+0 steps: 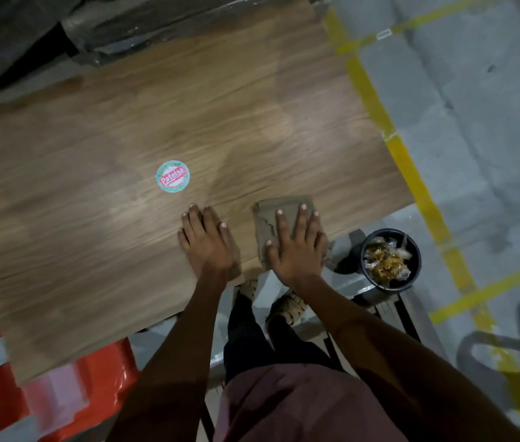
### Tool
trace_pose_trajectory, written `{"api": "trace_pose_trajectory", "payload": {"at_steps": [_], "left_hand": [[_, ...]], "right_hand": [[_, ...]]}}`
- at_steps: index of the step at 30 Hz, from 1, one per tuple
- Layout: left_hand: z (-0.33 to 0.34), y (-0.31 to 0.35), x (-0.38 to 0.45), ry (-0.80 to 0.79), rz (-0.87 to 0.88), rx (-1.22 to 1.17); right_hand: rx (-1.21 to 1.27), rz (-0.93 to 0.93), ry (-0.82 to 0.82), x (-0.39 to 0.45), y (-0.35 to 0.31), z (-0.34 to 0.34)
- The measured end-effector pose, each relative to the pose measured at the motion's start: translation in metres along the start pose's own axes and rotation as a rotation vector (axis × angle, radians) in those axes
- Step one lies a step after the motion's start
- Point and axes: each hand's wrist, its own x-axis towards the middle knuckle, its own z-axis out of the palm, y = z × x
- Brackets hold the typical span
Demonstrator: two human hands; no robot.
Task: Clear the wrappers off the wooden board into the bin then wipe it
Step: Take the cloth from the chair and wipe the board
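The wooden board (124, 122) fills the middle of the view. A round red and teal sticker (173, 177) lies on it. My right hand (295, 247) presses flat on a folded grey-brown cloth (265, 215) at the board's near right edge. My left hand (206, 240) rests flat on the bare board beside it, fingers spread, holding nothing. A black bin (391, 260) stands on the floor to the right of the board, with gold and clear wrappers (383, 261) inside.
A red plastic chair (70, 400) sits at the lower left under the board's corner. Yellow floor lines (411, 180) run along the right side. Dark wrapped bundles (108, 23) lie beyond the board's far edge. My feet (287, 306) stand by the near edge.
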Motion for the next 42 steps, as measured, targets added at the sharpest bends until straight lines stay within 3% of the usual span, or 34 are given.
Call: {"api": "trace_pose_trajectory", "payload": {"at_steps": [3,4,7,8,11,13,18,19,22,24,30,38,40,42], "left_hand": [[-0.004,0.004,0.009,0.0,-0.021,0.035],[-0.006,0.007,0.013,-0.002,-0.035,0.048],[-0.008,0.016,0.031,-0.007,-0.108,0.044],[-0.008,0.019,0.037,-0.003,-0.133,0.034],[-0.009,0.023,0.053,0.018,-0.144,0.025],[-0.007,0.02,0.063,0.022,-0.111,0.036],[-0.001,0.006,0.104,0.084,-0.072,0.014],[-0.001,0.003,0.114,0.085,-0.06,0.005],[-0.011,0.0,0.145,0.073,-0.066,-0.036],[-0.018,0.001,0.163,0.087,-0.104,-0.06],[-0.017,0.003,0.217,0.141,-0.136,-0.172],[-0.013,0.011,0.269,0.155,-0.038,-0.159],[-0.012,0.013,0.276,0.154,-0.058,-0.142],[-0.011,0.018,0.282,0.173,-0.103,-0.117]], "right_hand": [[-0.067,-0.295,-0.045,0.012,0.015,-0.008],[-0.066,-0.26,-0.039,0.018,0.018,-0.012],[0.039,0.075,-0.045,0.034,0.004,-0.017],[0.032,0.075,-0.069,0.037,-0.005,-0.018],[-0.102,-0.26,-0.137,0.049,-0.008,-0.018],[-0.154,-0.37,-0.124,0.059,0.0,-0.022],[0.033,0.06,-0.086,0.076,-0.037,-0.024],[0.038,0.061,-0.089,0.081,-0.047,-0.025],[-0.117,-0.277,-0.155,0.102,-0.053,-0.032],[-0.138,-0.359,-0.188,0.119,-0.053,-0.041],[0.02,-0.012,-0.166,0.148,-0.089,-0.044],[0.195,0.242,-0.146,0.195,-0.119,-0.06],[0.153,0.233,-0.106,0.204,-0.125,-0.057],[0.033,0.075,-0.066,0.212,-0.12,-0.058]]}}
